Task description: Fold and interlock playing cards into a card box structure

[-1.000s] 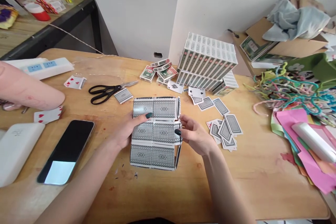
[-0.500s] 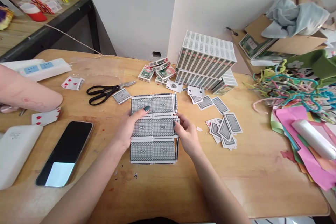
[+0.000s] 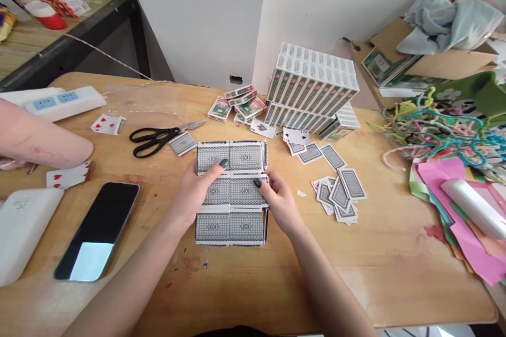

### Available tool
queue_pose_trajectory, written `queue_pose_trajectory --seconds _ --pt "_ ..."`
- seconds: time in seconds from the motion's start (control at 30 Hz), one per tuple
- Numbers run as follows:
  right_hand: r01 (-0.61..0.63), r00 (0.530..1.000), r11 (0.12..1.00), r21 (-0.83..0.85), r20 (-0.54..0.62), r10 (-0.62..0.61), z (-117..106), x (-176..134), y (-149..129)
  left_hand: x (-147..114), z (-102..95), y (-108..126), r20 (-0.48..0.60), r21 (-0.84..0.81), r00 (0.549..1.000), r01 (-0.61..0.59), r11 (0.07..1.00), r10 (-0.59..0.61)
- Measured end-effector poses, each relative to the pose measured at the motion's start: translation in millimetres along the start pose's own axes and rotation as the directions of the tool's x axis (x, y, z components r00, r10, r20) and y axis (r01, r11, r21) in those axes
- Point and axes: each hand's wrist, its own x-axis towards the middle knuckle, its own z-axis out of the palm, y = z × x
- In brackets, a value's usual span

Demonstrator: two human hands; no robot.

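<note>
A box-like structure made of playing cards [image 3: 245,226], with grey patterned card backs in rows on top, sits in front of me on the table. My left hand [image 3: 193,192] grips its left side, the thumb lying flat across the upper cards. On the opposite side, my right hand [image 3: 280,199] holds the edge, thumb pressed on the middle row and fingers against the side wall. Narrow gaps show along the right edge. Just beyond its upper left corner lie a loose card [image 3: 183,144] and black-handled scissors [image 3: 156,139].
Card boxes [image 3: 312,87] are stacked at the back, with loose cards [image 3: 340,192] to the right. A phone [image 3: 98,226], a white power bank [image 3: 27,231] and a power strip [image 3: 67,100] lie left. Coloured paper [image 3: 454,189] and pipe cleaners [image 3: 430,126] fill the right edge.
My right thumb has moved left onto the top of the middle row. My left thumb has shifted slightly right; the card structure has barely moved.
</note>
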Motion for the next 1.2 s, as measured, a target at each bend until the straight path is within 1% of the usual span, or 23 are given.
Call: queue_pose_trajectory --seconds 0.07,0.17,0.23,0.33,0.43,0.5,0.57,0.63,0.7,0.8,0.9,1.03,1.2 --pt "-0.021 1.000 0.996 -0.092 0.008 0.022 -1 -2 -2 -3 2.0 2 -0.012 0.047 1.000 -0.007 0.999 0.007" --pt "-0.021 0.999 0.976 -0.217 0.030 0.028 -1 -6 -8 -6 5.1 4 -0.025 0.095 0.999 -0.045 0.994 0.048" --pt "-0.009 0.999 0.959 -0.284 0.044 0.022 -1 -8 -12 -8 5.9 5 -0.013 0.086 0.997 -0.069 0.994 0.070" --pt "0.007 0.999 0.932 -0.362 0.038 0.007 0 -9 -17 -8 4.9 4 -0.009 0.077 0.997 -0.073 0.994 0.074" --pt "0.030 0.999 0.938 -0.346 0.043 -0.016 -1 -9 -17 -7 1.7 4 0.000 0.083 0.997 -0.079 0.993 0.079" --pt "0.016 0.997 0.972 -0.236 0.071 0.001 -4 -8 -18 -5 -1.1 5 0.034 0.061 0.996 -0.082 0.995 0.080" --pt "-0.031 0.993 0.995 -0.095 0.112 0.041 -6 -7 -18 -3 -3.4 6 0.058 0.038 0.995 -0.079 0.996 0.077" --pt "-0.049 0.990 0.998 -0.031 0.134 0.053 -8 -7 -19 -2 -4.1 7 0.056 0.036 0.996 -0.076 0.996 0.074" --pt "-0.002 0.993 0.995 -0.097 0.116 0.013 -7 -8 -19 -3 -2.6 8 0.040 0.049 0.996 -0.084 0.995 0.082" --pt "0.096 0.994 0.954 -0.285 0.072 -0.078 -4 -12 -17 -6 1.8 9 0.022 0.084 0.991 -0.136 0.987 0.135" --pt "0.168 0.985 0.909 -0.382 0.093 -0.143 -1 -16 -16 -9 4.1 9 0.021 0.113 0.984 -0.181 0.977 0.180" --pt "0.182 0.981 0.882 -0.435 0.137 -0.135 -2 -18 -20 -10 2.9 8 0.030 0.123 0.982 -0.187 0.975 0.185" --pt "0.142 0.988 0.863 -0.485 0.126 -0.091 -3 -20 -23 -13 4.8 8 0.016 0.123 0.984 -0.181 0.976 0.180"
